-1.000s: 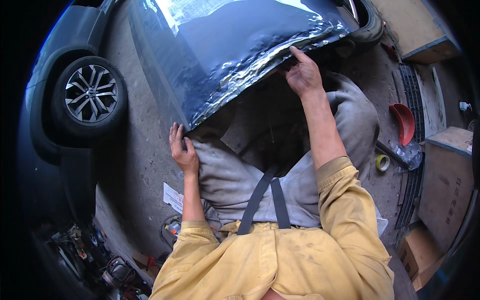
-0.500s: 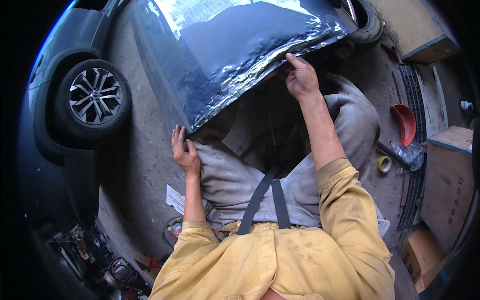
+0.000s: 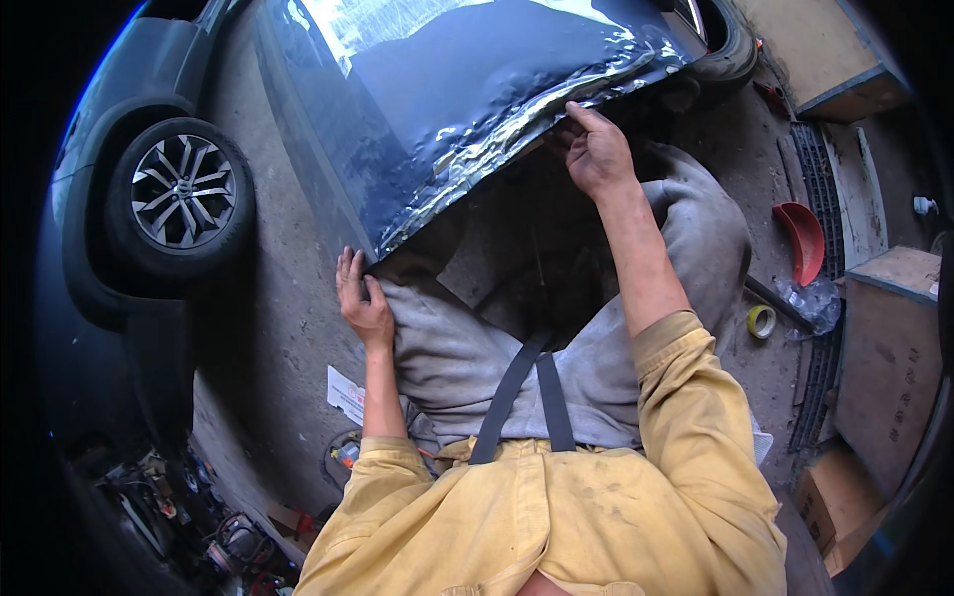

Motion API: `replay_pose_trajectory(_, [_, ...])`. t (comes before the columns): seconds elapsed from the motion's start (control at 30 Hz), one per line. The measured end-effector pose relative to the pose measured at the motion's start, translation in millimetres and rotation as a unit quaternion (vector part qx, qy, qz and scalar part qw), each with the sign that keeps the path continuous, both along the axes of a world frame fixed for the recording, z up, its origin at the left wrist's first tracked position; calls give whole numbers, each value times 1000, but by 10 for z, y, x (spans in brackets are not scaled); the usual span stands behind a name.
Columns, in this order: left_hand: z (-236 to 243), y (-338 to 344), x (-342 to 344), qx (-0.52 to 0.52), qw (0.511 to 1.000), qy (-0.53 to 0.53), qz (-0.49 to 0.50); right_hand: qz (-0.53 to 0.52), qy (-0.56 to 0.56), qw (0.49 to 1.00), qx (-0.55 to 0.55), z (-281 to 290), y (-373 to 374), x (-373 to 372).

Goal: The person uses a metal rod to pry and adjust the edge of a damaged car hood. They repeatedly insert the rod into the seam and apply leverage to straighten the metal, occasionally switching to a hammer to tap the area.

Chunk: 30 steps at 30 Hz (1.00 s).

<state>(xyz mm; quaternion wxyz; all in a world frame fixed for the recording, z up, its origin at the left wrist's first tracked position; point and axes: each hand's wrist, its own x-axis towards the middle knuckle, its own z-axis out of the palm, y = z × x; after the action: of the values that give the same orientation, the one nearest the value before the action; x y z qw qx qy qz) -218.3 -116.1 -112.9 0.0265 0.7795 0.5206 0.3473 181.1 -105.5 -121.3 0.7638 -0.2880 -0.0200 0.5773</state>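
Note:
A glossy dark blue car body panel (image 3: 437, 94) reaches from the top of the view down to my knees. Its near edge is crumpled and dented. My right hand (image 3: 596, 159) is closed on that edge toward its right part, index finger on the outer face and the other fingers curled under it. At the panel's lower left corner is my left hand (image 3: 364, 310), its fingers stretched out and thumb apart, fingertips beside or touching the corner. What lies beneath the panel is in dark shadow between my legs.
A dark car with a spoked wheel (image 3: 184, 192) stands on the left. Another tyre (image 3: 730, 55) is behind the panel. On the right lie a red curved piece (image 3: 803, 243), a yellow tape roll (image 3: 761, 321), a clear plastic bag (image 3: 815, 306) and a wooden box (image 3: 894, 348). Paper (image 3: 345, 395) lies near my left forearm.
The panel and my left hand sit slightly further left in the picture, along with the surroundings. Both hands keep their places at the panel's edge.

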Motion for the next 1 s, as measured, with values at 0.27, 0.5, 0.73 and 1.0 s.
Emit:
replay_pose_trajectory(0.27, [-4,10,-7,-3,1000,-6,5,15,-73,996,-55,125,-136,-21])
replay_pose_trajectory(0.5, [5,3,10,-15,1000,-7,12,4,-122,991,-56,105,-164,-20])
replay_pose_trajectory(0.73, [17,4,11,-13,1000,6,14,-5,-137,988,-70,114,-152,-28])
replay_pose_trajectory(1.0, [19,18,3,-8,1000,7,11,-2,-141,987,-80,133,-144,-32])
